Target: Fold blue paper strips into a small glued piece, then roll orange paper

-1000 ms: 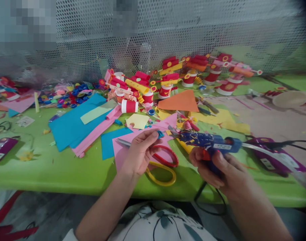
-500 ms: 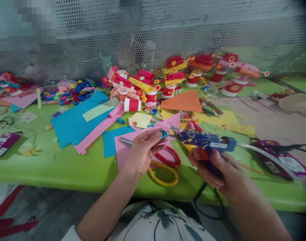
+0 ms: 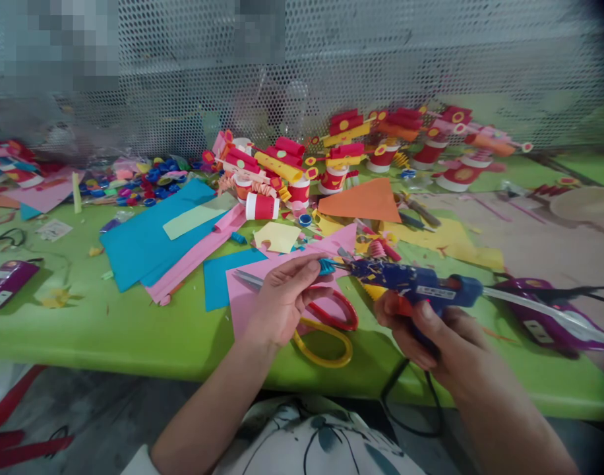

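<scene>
Pinched between the thumb and fingers of my left hand (image 3: 285, 300) is a small folded blue paper piece (image 3: 326, 266). My right hand (image 3: 435, 336) is wrapped round the handle of a blue glue gun (image 3: 421, 280), fingers at its red trigger (image 3: 401, 305). The gun's nozzle points left and lies close to the blue paper; whether they touch I cannot tell. A clear glue stick (image 3: 524, 300) runs out of the gun's back. Under my left hand lie scissors with one red and one yellow handle (image 3: 326, 359), on pink paper (image 3: 240, 310).
Paper-cup figures (image 3: 334, 178) in red, yellow and pink stand along the back. A tipped cup (image 3: 262, 206), blue sheets (image 3: 138, 244), an orange sheet (image 3: 361, 199) and scraps cover the green table (image 3: 148, 336). Purple power strips (image 3: 544, 316) lie at both sides. A perforated metal panel (image 3: 193, 72) rises behind.
The glue gun has shifted slightly right, its nozzle drawing back a little from the blue paper. More of the paper's folds show now. My left hand is almost still.
</scene>
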{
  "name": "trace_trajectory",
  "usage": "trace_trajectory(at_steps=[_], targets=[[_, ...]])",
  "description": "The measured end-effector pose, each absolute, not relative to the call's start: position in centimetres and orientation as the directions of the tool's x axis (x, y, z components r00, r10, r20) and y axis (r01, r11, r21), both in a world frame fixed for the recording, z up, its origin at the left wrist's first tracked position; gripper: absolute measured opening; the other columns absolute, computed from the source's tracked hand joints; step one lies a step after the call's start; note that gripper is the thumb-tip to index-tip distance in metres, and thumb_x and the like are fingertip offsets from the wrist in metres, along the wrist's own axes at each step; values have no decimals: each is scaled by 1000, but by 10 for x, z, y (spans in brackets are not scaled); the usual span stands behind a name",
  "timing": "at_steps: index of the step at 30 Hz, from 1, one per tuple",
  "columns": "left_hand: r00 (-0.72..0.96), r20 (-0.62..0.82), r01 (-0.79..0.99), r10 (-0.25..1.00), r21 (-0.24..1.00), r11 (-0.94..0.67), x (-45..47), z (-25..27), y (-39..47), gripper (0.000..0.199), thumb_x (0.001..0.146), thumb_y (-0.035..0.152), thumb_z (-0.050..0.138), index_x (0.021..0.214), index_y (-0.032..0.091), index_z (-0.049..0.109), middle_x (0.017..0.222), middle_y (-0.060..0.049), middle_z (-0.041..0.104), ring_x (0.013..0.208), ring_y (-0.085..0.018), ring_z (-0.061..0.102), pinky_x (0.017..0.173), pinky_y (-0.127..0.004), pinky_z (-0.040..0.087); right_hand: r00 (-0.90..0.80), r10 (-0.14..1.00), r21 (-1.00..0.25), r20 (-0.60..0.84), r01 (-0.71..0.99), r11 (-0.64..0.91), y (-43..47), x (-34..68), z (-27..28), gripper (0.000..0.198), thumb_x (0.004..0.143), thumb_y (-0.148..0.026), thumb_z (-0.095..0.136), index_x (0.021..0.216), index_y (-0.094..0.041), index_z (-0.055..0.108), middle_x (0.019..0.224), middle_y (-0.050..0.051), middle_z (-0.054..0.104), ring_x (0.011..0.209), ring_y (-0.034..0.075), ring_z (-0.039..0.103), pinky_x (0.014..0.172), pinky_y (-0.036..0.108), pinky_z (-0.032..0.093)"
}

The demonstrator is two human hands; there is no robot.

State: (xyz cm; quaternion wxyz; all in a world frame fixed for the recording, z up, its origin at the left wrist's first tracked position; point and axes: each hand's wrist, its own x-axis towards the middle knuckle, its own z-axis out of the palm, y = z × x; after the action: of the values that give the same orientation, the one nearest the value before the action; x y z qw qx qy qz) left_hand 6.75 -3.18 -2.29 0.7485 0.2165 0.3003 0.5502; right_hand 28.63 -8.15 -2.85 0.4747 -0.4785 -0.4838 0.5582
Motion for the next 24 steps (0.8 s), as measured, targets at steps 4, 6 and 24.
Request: trace_trajectory(at_steps=[4, 6, 24], targets=[[241, -218, -695, 946, 642, 325, 66, -23, -32, 19, 78, 24, 84, 95, 17, 80, 81, -2, 77, 74, -12, 72, 72, -24, 61, -88, 994, -997, -69, 35, -66, -84, 290, -31, 35, 96, -54, 59, 95, -20, 67, 63, 2, 61, 41, 7, 34, 46, 28, 23], [251, -220, -707, 943, 623, 333, 66, -24, -32, 16, 78, 24, 84, 91, 17, 80, 79, -1, 76, 72, -11, 71, 72, -24, 62, -100, 993, -996, -70, 54, -64, -84, 291, -31, 35, 96, -54, 58, 94, -20, 68, 55, 0, 56, 42, 8, 36, 47, 28, 26], [216, -246, -688, 945, 648, 326, 65, -24, -32, 25, 70, 28, 88, 89, 15, 79, 76, -2, 73, 67, -12, 68, 68, -24, 58, -100, 990, -992, -102, 89, -94, -84, 288, -22, 42, 89, -59, 65, 80, -18, 68, 57, 2, 53, 42, 10, 39, 41, 26, 22]])
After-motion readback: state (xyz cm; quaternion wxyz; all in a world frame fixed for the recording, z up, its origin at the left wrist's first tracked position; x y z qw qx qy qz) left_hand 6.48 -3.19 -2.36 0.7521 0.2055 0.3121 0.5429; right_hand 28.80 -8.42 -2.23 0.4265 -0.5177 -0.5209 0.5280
